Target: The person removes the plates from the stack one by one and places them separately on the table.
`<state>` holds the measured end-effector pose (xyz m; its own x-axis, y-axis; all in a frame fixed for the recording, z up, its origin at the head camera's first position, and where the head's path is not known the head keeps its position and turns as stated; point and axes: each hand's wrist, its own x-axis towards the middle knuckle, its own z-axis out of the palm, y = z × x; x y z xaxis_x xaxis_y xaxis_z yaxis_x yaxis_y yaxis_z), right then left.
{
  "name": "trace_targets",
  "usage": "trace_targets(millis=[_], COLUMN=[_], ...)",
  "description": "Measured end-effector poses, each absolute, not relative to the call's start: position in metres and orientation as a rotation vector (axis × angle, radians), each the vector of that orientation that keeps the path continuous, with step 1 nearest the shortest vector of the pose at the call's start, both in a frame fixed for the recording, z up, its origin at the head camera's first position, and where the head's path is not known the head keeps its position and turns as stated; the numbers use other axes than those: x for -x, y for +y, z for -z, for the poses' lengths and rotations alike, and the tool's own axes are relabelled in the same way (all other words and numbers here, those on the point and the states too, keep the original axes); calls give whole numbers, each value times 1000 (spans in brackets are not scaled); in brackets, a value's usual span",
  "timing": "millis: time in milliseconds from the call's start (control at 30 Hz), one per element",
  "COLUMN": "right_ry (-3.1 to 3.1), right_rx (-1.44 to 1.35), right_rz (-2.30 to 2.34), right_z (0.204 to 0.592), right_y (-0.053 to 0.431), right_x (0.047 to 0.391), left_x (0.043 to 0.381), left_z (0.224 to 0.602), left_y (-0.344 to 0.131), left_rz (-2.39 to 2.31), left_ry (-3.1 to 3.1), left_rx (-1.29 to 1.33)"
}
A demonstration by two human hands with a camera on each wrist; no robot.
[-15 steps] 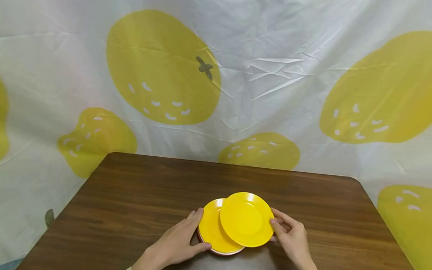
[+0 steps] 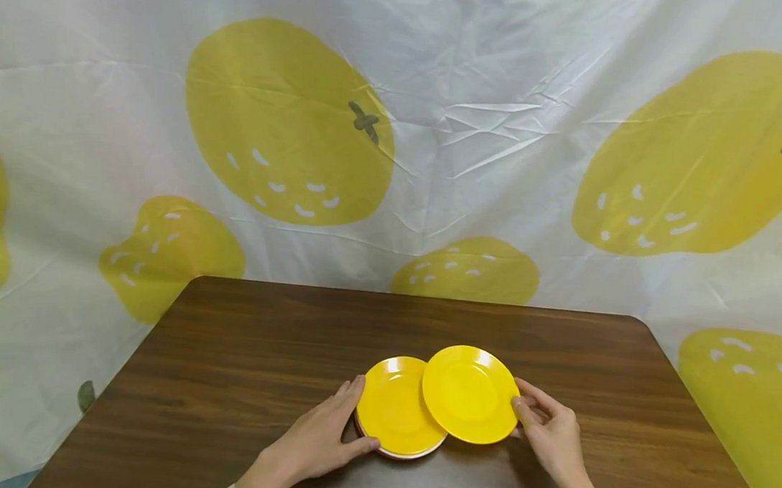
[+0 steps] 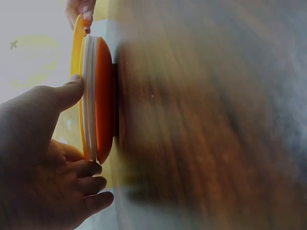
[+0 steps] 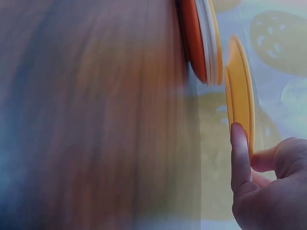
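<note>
A yellow plate [image 2: 470,395] is pinched at its right rim by my right hand [image 2: 553,429], thumb on top and fingers underneath. It is raised and overlaps the right side of a stack of plates [image 2: 398,409]. In the left wrist view the stack's edge shows yellow on top, white layers in the middle and an orange plate [image 3: 103,100] at the bottom. My left hand [image 2: 313,435] holds the stack's left side between thumb and fingers. The right wrist view shows a gap between the lifted plate [image 4: 240,91] and the stack's edge.
The stack stands on a dark brown wooden table [image 2: 265,340] with rounded far corners. Behind and beside the table hangs a white cloth [image 2: 475,53] printed with large yellow fruit.
My right hand has shifted rightward with the upper yellow plate, so more of the yellow plate beneath shows. The left hand and the stack stay in nearly the same place.
</note>
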<state>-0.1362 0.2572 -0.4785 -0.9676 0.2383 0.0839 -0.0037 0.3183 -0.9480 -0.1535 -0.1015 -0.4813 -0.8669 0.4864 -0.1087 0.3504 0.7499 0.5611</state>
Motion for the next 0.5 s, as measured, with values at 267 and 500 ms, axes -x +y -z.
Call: trace_targets(millis=[267, 500], right_ry=[-2404, -2409], right_rx=[300, 354], right_rz=[-1703, -1708], right_z=[479, 478], right_y=[273, 284], right_x=[131, 130], left_x=[152, 152], left_z=[480, 480], left_y=[-101, -101], left_rz=[-797, -806], left_ry=[2710, 2692], left_rx=[-660, -654])
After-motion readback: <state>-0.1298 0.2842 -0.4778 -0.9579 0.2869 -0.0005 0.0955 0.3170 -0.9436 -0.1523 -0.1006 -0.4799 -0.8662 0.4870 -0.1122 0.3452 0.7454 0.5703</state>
